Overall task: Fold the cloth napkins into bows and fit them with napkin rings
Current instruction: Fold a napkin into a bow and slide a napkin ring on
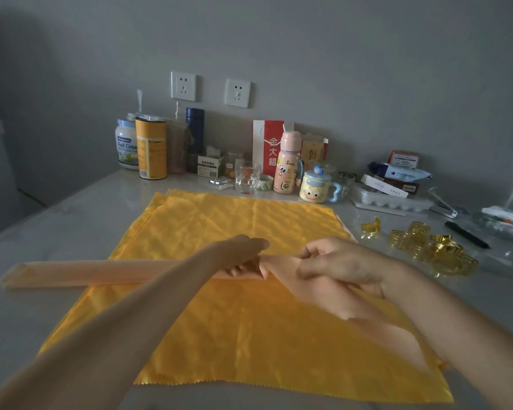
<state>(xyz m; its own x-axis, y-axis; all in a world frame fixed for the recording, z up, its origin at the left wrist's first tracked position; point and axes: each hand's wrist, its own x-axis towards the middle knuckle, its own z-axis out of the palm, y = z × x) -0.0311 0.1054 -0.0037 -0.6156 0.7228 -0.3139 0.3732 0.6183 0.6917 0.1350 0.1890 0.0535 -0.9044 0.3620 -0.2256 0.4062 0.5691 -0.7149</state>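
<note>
1. A pale, marble-look table [71, 220] stands against a grey wall [367, 69] with two white sockets [183, 86]. The light is dim.
2. Along the wall stand tins, a pink bottle [288, 167], a cartoon mug [316, 186] and a drinking glass [247, 177]. A black pen [467, 234] lies at the right.
3. A cluster of gold napkin rings [433, 250] sits on the table, right of the cloths.
4. Yellow napkins [234, 335] lie spread flat in a stack, shiny and creased.
5. Across them lies the peach napkin [86, 272], folded into a long narrow strip. Its left end reaches out onto the bare table, and its right part bends back toward the person.
6. The left hand [237, 250] has its fingers bent down onto the strip at the bend. Whether it grips or only presses cannot be told.
7. The right hand [338, 263] pinches the bent-back part between its thumb and curled fingers.
</note>
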